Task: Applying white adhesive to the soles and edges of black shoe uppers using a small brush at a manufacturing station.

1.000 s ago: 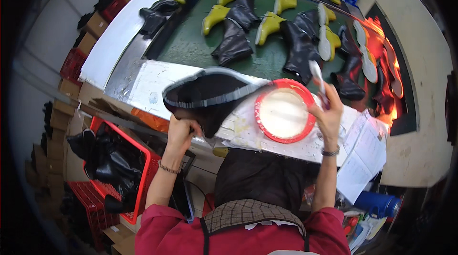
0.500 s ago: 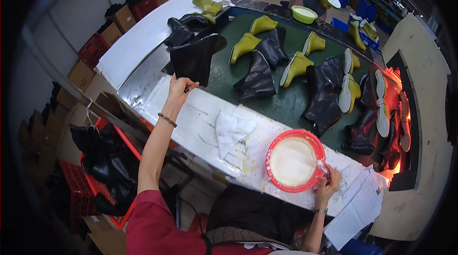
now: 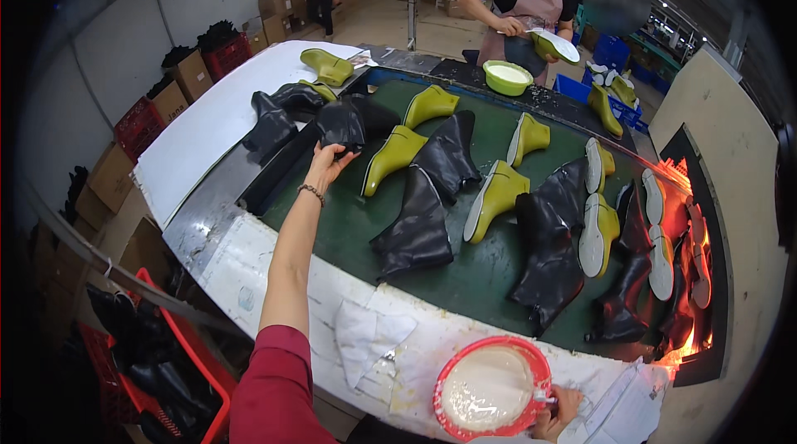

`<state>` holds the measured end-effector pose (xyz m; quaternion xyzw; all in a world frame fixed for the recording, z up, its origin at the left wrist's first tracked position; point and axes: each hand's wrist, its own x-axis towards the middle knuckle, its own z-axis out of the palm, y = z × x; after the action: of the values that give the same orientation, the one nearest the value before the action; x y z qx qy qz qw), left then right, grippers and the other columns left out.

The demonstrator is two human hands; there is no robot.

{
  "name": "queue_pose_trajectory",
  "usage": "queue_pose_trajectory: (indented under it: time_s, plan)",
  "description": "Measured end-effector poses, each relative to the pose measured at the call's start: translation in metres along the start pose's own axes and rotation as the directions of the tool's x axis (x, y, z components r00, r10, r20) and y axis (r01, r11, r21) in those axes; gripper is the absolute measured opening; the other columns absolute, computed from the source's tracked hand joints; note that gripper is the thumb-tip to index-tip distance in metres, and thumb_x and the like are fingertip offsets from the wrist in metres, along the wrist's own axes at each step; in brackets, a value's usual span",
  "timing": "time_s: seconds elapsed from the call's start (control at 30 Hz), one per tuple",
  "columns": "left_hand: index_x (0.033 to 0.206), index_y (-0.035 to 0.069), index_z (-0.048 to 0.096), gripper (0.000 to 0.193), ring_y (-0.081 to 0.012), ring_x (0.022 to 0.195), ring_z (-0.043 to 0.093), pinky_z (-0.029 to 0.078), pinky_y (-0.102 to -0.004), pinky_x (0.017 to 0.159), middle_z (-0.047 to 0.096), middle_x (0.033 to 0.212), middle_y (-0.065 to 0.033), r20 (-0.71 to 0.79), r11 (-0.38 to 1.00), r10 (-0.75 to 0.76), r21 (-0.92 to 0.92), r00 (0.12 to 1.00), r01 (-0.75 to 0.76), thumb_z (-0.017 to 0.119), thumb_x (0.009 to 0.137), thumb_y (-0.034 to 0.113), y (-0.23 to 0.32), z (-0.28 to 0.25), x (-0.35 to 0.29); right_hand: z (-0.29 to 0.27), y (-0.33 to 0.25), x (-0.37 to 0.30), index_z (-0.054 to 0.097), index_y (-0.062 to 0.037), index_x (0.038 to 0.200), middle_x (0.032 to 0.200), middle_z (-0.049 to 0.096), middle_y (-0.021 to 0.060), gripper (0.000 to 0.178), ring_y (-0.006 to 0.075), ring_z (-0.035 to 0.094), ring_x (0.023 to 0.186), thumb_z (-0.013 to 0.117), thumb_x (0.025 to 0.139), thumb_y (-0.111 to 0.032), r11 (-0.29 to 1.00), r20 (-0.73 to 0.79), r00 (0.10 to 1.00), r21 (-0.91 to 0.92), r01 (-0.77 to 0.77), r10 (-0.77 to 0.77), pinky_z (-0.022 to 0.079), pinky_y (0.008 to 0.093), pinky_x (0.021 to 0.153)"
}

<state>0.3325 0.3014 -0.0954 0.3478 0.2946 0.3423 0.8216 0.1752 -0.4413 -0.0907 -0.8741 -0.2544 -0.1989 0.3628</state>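
At the far left of the green belt (image 3: pixel 332 236), my left hand (image 3: pixel 330 160) has its fingers closed on the shaft end of a black boot (image 3: pixel 340 122). Another pair of black boots (image 3: pixel 272 124) lies just left of it. My right hand (image 3: pixel 561 413) is curled at the right rim of a red bowl (image 3: pixel 541 369) of creamy white liquid. A small white-ended tool at that rim sits in its fingers, mostly hidden. Between the hands, several black boots (image 3: pixel 415 224) lie among yellow-green shoe lasts (image 3: pixel 496 199), some with white soles up.
At right, boots and soles enter a glowing heater opening (image 3: pixel 693 236). A white cloth (image 3: pixel 369 340) lies on the near ledge, papers (image 3: pixel 623 407) at its right. Across the table, a person (image 3: pixel 531 20) holds a white-soled last near a green bowl (image 3: pixel 508 78). Red crates (image 3: pixel 195 344) stand lower left.
My left hand has carried the black boot farther out onto the belt's far left. My view has shifted, so the red bowl and right hand appear lower.
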Motion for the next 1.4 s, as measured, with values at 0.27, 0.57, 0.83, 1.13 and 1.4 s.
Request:
queue_pose_trajectory:
  time_s: [0.27, 0.57, 0.83, 1.13, 1.4]
  plan:
    - [0.111, 0.001, 0.055, 0.037, -0.0122, 0.049, 0.059, 0.043, -0.0255, 0.037, 0.069, 0.079, -0.0066, -0.067, 0.452, -0.069, 0.887, 0.995, 0.091, 0.069, 0.096, 0.033, -0.002, -0.015, 0.009, -0.006, 0.001, 0.004, 0.070, -0.0009, 0.113, 0.091, 0.065, 0.0168, 0.056, 0.0342, 0.060, 0.081, 0.056, 0.098, -0.052, 1.000, 0.147, 0.989, -0.006, 0.006, -0.005, 0.043, 0.0458, 0.079]
    - [0.156, 0.002, 0.022, 0.096, -0.0251, 0.059, 0.070, 0.057, -0.0354, 0.046, 0.072, 0.104, -0.0172, -0.104, 0.224, 0.163, 0.972, 0.981, 0.066, 0.076, 0.087, 0.041, 0.064, -0.033, -0.090, -0.039, 0.017, 0.014, 0.065, -0.0005, 0.114, 0.075, 0.044, -0.0061, 0.051, 0.0038, 0.035, 0.063, 0.071, 0.092, -0.046, 0.845, 0.106, 0.890, 0.283, -0.455, 0.443, 0.023, 0.0227, 0.056]
    - [0.142, 0.008, 0.054, 0.049, -0.0120, 0.070, 0.069, 0.053, -0.0264, 0.050, 0.071, 0.100, -0.0073, 0.575, 0.632, 0.157, 0.566, 0.803, -0.529, 0.065, 0.095, 0.014, 0.087, 0.006, -0.332, -0.053, 0.084, -0.028, 0.064, 0.0020, 0.102, 0.083, 0.055, 0.0011, 0.036, 0.0131, 0.049, 0.076, 0.084, 0.076, -0.011, 0.880, -0.003, 0.880, -0.013, -0.475, 0.475, 0.043, 0.0292, 0.067]
    - [0.127, 0.007, 0.069, 0.030, -0.0070, 0.068, 0.066, 0.048, -0.0209, 0.049, 0.072, 0.095, -0.0041, 0.277, 0.683, 0.074, 0.686, 0.958, -0.251, 0.063, 0.098, 0.011, 0.013, -0.094, -0.472, -0.048, 0.055, -0.018, 0.061, 0.0056, 0.083, 0.071, 0.058, 0.0041, 0.021, 0.0127, 0.047, 0.066, 0.077, 0.084, -0.008, 0.871, -0.062, 0.876, 0.157, -0.465, 0.479, 0.042, 0.0297, 0.059]
    - [0.118, 0.006, 0.074, 0.026, -0.0086, 0.066, 0.065, 0.050, -0.0231, 0.055, 0.072, 0.087, -0.0052, 0.080, 0.606, 0.188, 0.775, 0.979, -0.180, 0.063, 0.094, 0.010, -0.031, -0.162, -0.489, -0.076, 0.040, -0.002, 0.065, 0.0062, 0.097, 0.079, 0.062, 0.0126, 0.024, 0.0206, 0.050, 0.067, 0.072, 0.094, -0.016, 0.955, -0.254, 0.945, -0.162, -0.249, 0.203, 0.043, 0.0339, 0.062]
